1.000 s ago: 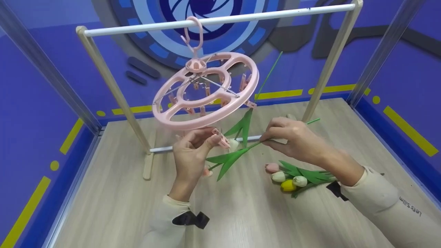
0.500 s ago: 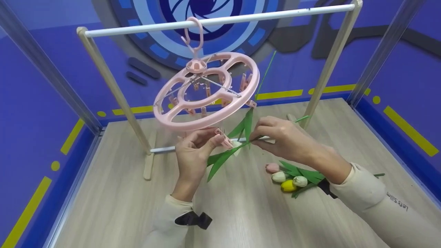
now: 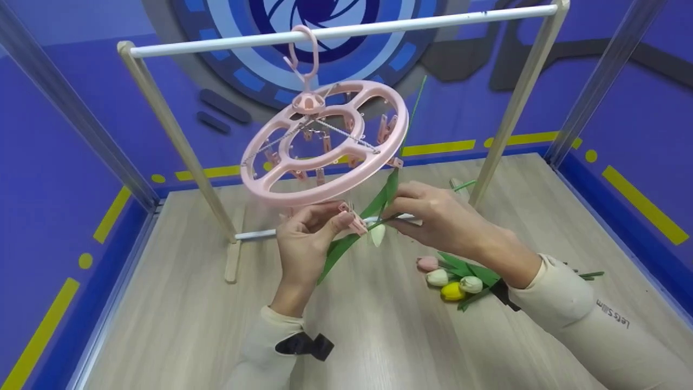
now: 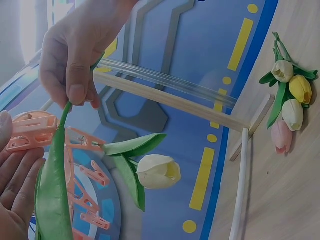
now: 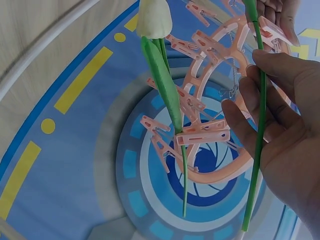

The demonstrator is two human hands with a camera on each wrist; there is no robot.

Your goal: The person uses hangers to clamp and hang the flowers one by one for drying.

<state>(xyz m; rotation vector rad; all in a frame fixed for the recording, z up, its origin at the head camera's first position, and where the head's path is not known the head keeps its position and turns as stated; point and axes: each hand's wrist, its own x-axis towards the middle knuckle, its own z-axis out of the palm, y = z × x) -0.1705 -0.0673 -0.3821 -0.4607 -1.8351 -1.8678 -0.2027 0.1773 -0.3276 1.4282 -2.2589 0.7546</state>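
Note:
A pink round clip hanger (image 3: 306, 197) hangs from the rod. My left hand (image 3: 302, 238) pinches a pink clothespin (image 3: 355, 221) below its front rim. My right hand (image 3: 441, 210) pinches the stem of a tulip, whose green leaf (image 4: 54, 185) passes beside the clothespin; its blossom is hidden in the head view. In the right wrist view that stem (image 5: 261, 110) runs down past the palm. Another tulip, a white one (image 4: 159, 171), hangs head down from a clip (image 5: 205, 136) on the hanger's right side.
A white rod (image 3: 433, 23) on wooden posts (image 3: 514, 103) carries the hanger. On the tabletop (image 3: 379, 336) at right lie several tulips, among them a yellow one (image 3: 453, 291) and a pink one (image 3: 427, 264). Blue walls enclose the table.
My right hand has moved left with the tulip, bringing its stem and leaf to the clothespin. The left hand stays nearly in place. The hanging white tulip has swung slightly.

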